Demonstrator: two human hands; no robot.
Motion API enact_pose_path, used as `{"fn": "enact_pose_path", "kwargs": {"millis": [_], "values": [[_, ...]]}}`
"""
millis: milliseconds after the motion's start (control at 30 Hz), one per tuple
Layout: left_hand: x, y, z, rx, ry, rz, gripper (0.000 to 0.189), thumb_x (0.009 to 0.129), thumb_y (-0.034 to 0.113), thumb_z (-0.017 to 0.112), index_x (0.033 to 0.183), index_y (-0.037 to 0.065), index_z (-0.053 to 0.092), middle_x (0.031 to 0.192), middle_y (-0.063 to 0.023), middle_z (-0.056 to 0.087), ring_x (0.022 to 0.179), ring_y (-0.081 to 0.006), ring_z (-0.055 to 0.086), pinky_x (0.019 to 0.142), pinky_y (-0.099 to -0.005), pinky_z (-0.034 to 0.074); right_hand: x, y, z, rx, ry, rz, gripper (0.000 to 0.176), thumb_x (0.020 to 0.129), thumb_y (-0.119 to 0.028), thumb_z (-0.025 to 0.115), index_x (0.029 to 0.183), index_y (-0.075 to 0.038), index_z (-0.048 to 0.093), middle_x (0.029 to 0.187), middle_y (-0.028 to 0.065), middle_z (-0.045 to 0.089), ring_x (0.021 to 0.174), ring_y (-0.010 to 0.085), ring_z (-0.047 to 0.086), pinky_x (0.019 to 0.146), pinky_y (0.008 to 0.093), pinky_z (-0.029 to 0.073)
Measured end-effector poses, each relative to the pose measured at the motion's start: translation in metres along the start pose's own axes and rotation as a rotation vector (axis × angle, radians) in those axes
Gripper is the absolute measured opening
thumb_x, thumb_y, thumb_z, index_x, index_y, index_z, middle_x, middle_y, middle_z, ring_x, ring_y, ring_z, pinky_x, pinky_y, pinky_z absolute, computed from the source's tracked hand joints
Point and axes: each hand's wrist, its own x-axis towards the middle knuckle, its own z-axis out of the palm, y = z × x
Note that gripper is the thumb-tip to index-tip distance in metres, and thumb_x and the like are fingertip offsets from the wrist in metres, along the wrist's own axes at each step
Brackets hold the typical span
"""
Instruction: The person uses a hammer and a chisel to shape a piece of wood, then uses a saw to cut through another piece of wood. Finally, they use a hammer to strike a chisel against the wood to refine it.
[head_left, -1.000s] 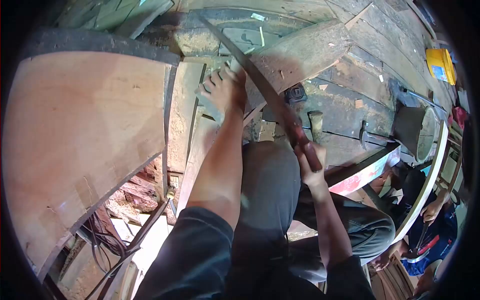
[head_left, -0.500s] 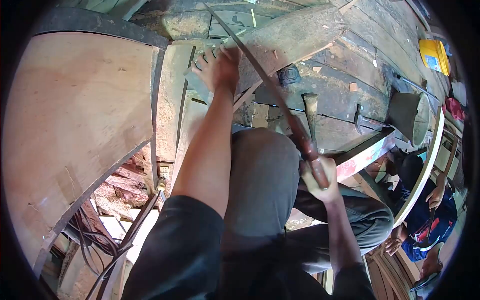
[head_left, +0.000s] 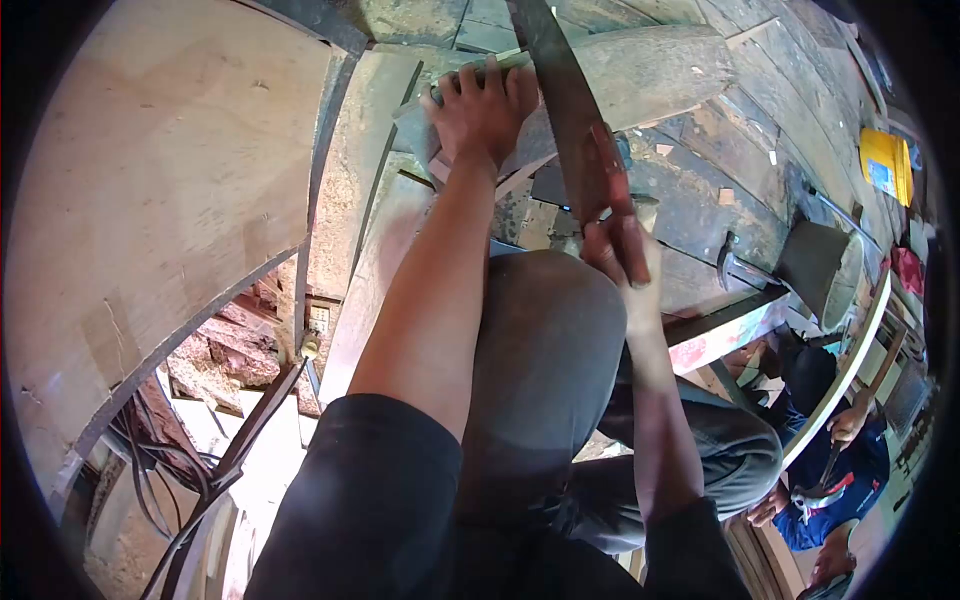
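Observation:
In my right hand point(head_left: 622, 255) is the reddish-brown handle of a handsaw point(head_left: 565, 95). Its dark blade slants up and left across the wooden board point(head_left: 650, 75), the teeth along its left side. My left hand point(head_left: 478, 115) presses on the wood just left of the blade, its fingers spread and bent over a narrow light strip point(head_left: 515, 60). What lies under the palm is hidden. My raised knee point(head_left: 550, 330) is between my forearms, close below the saw handle.
A large plywood panel point(head_left: 170, 150) fills the left. Cables point(head_left: 145, 450) hang at lower left. On the plank floor to the right are a hammer point(head_left: 735, 265), a dark bucket point(head_left: 820, 270) and a yellow container point(head_left: 887, 165). Another person point(head_left: 830, 450) works at lower right, holding a tool.
The saw and my right hand have moved up and forward, and the blade now shows its broad side. In view, my left hand sits slightly higher and further right.

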Motion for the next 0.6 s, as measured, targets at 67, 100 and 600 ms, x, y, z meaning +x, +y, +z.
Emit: {"fn": "enact_pose_path", "kwargs": {"millis": [67,100,600], "values": [[-0.001,0.000,0.001,0.009,-0.008,0.024,0.046,0.098,0.045,0.034,0.129,0.018,0.055,0.128,-0.0087,0.054,0.122,-0.0324,0.044,0.105,-0.0594,0.023,-0.006,0.003,0.005,0.052,0.036,-0.054,0.017,0.092,-0.016,0.065,0.092,0.001,0.060,0.070,0.0025,0.057,0.063,0.0097,0.051,0.058,0.0282,0.043],[-0.002,-0.001,0.002,0.020,0.019,0.042,0.046,0.098,0.045,0.034,0.130,0.019,0.054,0.127,-0.0082,0.054,0.122,-0.0313,0.044,0.105,-0.0584,0.023,-0.006,0.000,0.005,0.044,0.039,-0.063,0.017,0.092,-0.016,0.065,0.092,0.001,0.060,0.070,0.0025,0.057,0.063,0.0097,0.051,0.058,0.0282,0.043],[0.001,-0.006,-0.013,-0.210,0.031,0.188,0.088,0.071,0.042,0.068,0.145,0.009,0.034,0.125,-0.0134,0.053,0.123,-0.0291,0.046,0.109,-0.0540,0.024,0.039,-0.001,0.009,0.364,0.034,-0.128,0.022,0.093,-0.019,0.060,0.079,-0.003,0.055,0.059,-0.0016,0.046,0.049,0.0059,0.039,0.045,0.0244,0.030]]}}
